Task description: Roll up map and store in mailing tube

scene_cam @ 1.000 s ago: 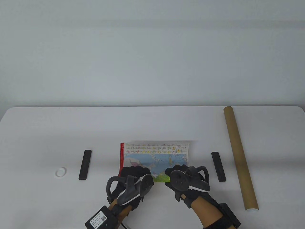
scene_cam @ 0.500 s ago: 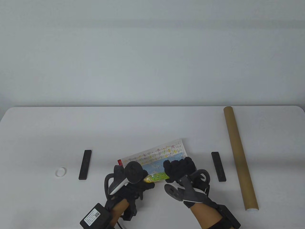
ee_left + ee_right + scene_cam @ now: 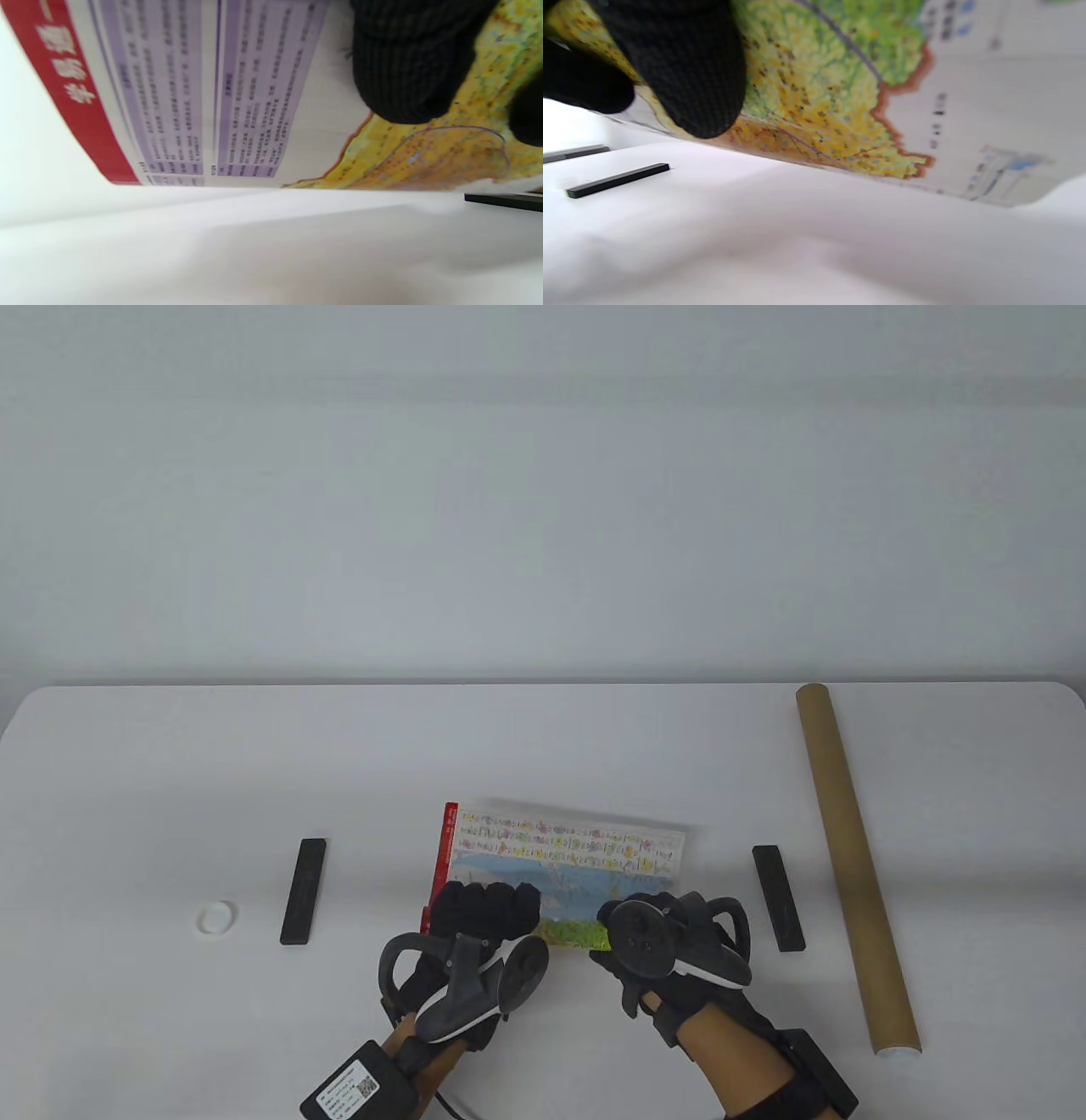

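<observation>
The partly rolled map [image 3: 560,857] is gripped at its near edge by the left hand [image 3: 484,912] and right hand [image 3: 653,929]. The mailing tube [image 3: 853,857] lies well apart on the desk [image 3: 543,746]; its contents cannot be seen.

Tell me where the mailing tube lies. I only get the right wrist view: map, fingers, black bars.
Observer: The mailing tube lies on the table to the right of the map, beyond the right black bar, and runs from near to far.
Operator: Report the left hand.
Observer: The left hand grips the map's near edge at its red-bordered end, level with the right hand.
Operator: Name anything else out there.
Observer: A small white round piece sits left of the left black bar.
</observation>
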Demonstrator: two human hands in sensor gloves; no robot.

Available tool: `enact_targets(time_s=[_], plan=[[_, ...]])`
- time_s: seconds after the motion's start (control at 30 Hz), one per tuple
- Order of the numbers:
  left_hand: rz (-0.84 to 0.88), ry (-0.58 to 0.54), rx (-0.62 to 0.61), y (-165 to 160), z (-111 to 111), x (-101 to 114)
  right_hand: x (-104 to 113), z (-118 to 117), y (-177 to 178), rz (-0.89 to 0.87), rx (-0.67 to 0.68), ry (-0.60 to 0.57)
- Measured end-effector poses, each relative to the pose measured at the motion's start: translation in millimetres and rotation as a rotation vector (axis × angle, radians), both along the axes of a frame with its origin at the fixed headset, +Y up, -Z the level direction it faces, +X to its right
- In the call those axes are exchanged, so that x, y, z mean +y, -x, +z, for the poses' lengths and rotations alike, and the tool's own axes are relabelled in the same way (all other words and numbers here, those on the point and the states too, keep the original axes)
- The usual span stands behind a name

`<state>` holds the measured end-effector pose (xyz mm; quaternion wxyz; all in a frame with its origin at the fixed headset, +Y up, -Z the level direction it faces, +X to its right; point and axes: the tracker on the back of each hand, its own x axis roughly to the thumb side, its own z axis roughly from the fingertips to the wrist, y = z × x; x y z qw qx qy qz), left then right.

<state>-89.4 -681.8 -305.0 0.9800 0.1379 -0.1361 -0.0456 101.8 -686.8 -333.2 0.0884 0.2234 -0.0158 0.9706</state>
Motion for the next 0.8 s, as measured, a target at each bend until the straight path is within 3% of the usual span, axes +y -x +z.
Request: enact_targets(time_s=[0.13, 0.37, 0.67, 0.8], plan=[[-0.008, 0.043, 0.009, 0, -3, -3, -3, -1, 1, 0.009, 0.019, 0.036], [0.088, 0.202, 0.041, 8, -12, -6, 1, 11, 10, 0.123, 0.045, -0.193], [0.362, 0.554, 0.057, 30, -29, -16, 7, 28, 24, 0.276, 0.099, -0.466], [0.327, 0.528, 0.036, 27, -28, -17, 6, 25, 24, 0.277, 0.082, -0.420]])
